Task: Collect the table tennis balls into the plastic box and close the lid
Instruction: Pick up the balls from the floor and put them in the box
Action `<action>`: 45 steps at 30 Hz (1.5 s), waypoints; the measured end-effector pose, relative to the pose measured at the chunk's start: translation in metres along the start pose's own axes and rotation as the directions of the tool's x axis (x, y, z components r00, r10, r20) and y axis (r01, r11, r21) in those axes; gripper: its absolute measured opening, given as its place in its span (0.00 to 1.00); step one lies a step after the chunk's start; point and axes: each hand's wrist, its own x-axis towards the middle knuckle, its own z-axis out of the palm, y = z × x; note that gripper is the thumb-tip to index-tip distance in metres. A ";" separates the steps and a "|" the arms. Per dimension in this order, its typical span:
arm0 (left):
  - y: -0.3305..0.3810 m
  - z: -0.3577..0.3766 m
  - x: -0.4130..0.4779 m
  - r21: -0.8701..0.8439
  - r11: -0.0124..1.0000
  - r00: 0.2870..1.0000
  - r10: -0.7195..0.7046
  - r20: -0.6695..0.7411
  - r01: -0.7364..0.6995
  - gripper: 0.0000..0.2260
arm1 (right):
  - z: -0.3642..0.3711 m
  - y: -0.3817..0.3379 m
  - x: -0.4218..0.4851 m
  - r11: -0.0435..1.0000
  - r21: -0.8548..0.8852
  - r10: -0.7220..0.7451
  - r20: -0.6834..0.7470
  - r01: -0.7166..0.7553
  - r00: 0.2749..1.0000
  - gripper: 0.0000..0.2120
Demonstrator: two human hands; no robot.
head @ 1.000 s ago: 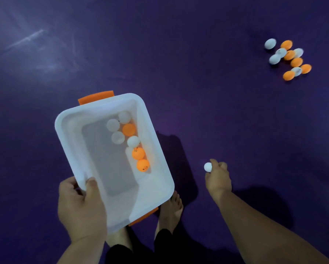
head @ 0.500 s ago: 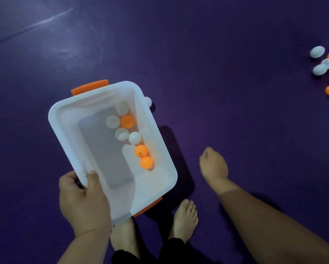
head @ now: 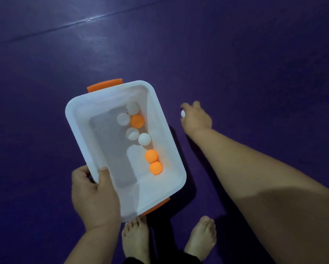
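The right hand (head: 197, 119) pinches a white ball (head: 183, 113) just right of the box (head: 72, 119); the left hand (head: 95, 195) grips its near corner.

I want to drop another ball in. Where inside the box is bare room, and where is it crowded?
Bare: the box floor along its left wall, from the orange latch to the left hand. Crowded: seven balls line the right wall. The right hand holds a white ball.
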 end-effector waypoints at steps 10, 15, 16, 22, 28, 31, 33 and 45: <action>0.037 -0.016 -0.030 -0.212 0.971 0.994 -0.103 0.034 0.108 0.02 | -0.085 -0.048 -0.129 0.544 0.835 0.070 -0.141 0.081 0.988 0.05; 0.098 -0.035 -0.068 -0.234 0.970 0.994 -0.052 0.093 0.073 0.02 | -0.144 -0.040 -0.167 0.639 0.757 -0.023 -0.160 0.138 0.987 0.12; 0.114 -0.041 -0.077 -0.233 0.971 0.993 -0.034 0.113 0.060 0.02 | -0.163 -0.032 -0.171 0.645 0.752 0.022 -0.193 0.134 0.981 0.10; 0.215 -0.088 -0.138 -0.253 0.967 0.980 0.065 0.190 -0.015 0.02 | -0.277 0.034 -0.212 0.830 0.545 0.148 -0.420 0.118 0.895 0.15; 0.314 -0.132 -0.213 -0.260 0.959 0.951 0.178 0.253 -0.110 0.01 | -0.380 0.092 -0.270 0.790 0.597 0.328 -0.221 -0.138 0.918 0.24; 0.354 -0.140 -0.242 -0.247 0.957 0.928 0.223 0.300 -0.151 0.01 | -0.416 0.113 -0.292 0.756 0.625 0.377 -0.169 -0.197 0.911 0.21; 0.378 -0.141 -0.255 -0.238 0.955 0.906 0.253 0.339 -0.178 0.01 | -0.435 0.125 -0.300 0.724 0.644 0.426 -0.137 -0.246 0.894 0.20; 0.520 -0.077 -0.257 -0.099 0.901 0.736 0.405 0.542 -0.423 0.03 | -0.515 0.187 -0.246 0.428 0.808 0.634 0.052 -0.405 0.772 0.13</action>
